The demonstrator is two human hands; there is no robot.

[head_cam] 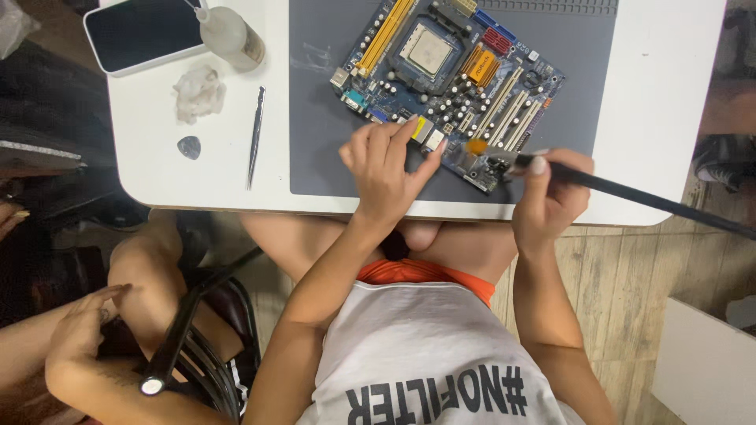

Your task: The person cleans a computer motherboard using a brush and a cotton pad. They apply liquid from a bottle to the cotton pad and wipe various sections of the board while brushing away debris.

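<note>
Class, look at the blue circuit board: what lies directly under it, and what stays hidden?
The circuit board lies on a grey mat spread on the white table. The mat beneath the board is covered, and the left hand hides the board's near edge.

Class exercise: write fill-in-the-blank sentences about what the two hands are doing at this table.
1. The right hand holds a long black ____ over the circuit board.
2. The left hand rests on the board's ____ edge.
3. The board lies on a ____ mat.
4. The tweezers lie ____ the mat.

Missing words: brush; near; grey; beside
</note>
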